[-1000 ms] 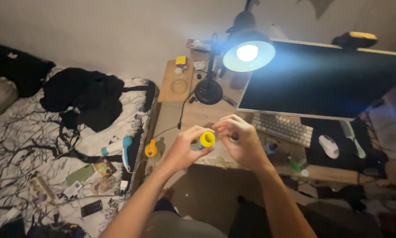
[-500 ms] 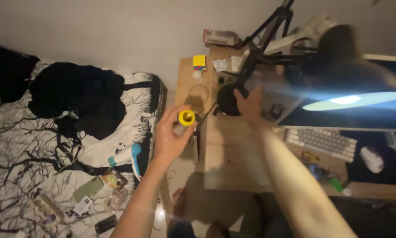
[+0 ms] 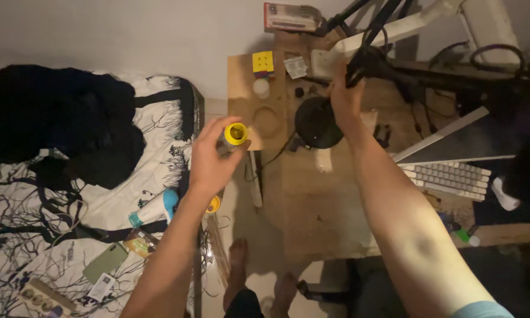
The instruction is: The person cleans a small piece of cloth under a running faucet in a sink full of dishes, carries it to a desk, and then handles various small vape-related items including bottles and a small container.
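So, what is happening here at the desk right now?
A person stands over a wooden desk. The left hand holds up a small container with a yellow cap. The right hand reaches to the black lamp arm, above its round base. A keyboard lies to the right.

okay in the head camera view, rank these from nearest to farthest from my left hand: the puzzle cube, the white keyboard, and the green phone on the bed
From the left hand:
1. Puzzle cube, up and to the right on the desk's back corner.
2. Green phone, down-left on the bed.
3. White keyboard, far right on the desk.
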